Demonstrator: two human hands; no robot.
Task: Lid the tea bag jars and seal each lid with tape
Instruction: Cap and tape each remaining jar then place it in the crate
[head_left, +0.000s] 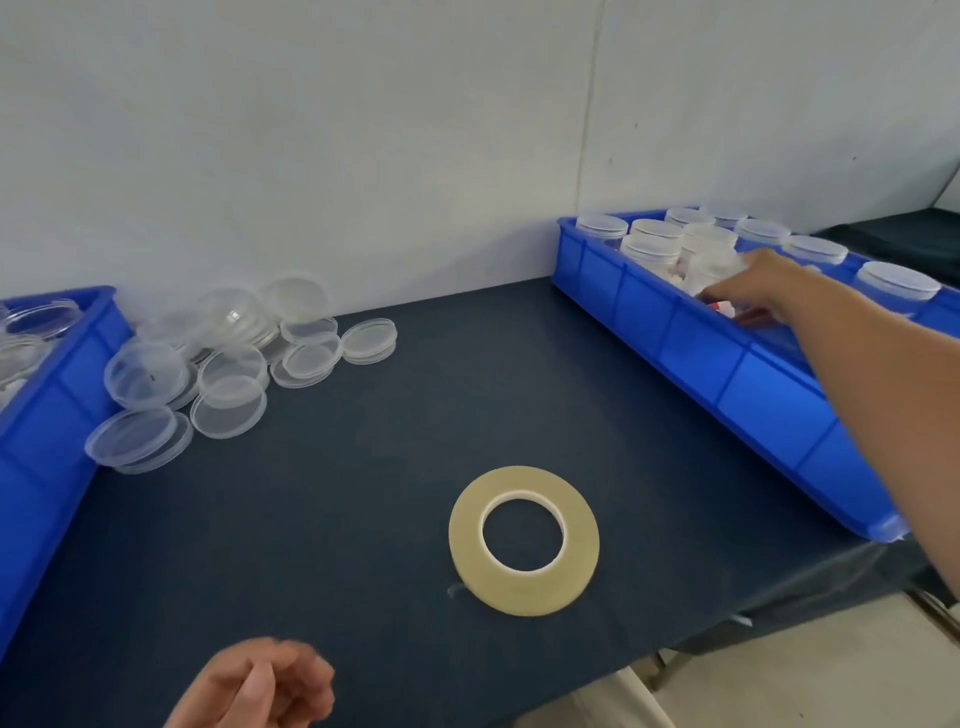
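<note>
A roll of pale clear tape (523, 540) lies flat on the dark table, near the middle. Loose clear lids (228, 364) are piled at the back left. The blue tray (727, 374) on the right holds several clear jars with lids on (652, 243). My right hand (763, 286) reaches into this tray, its fingers down on a jar with red and white contents (724, 307). The tray wall hides the fingertips, so the grip is unclear. My left hand (260, 686) hovers at the bottom edge, fingers curled in, holding nothing.
A second blue tray (47, 415) with clear plastic pieces stands at the left edge. A white wall runs along the back of the table. The table's front right corner drops off to a pale floor (779, 686).
</note>
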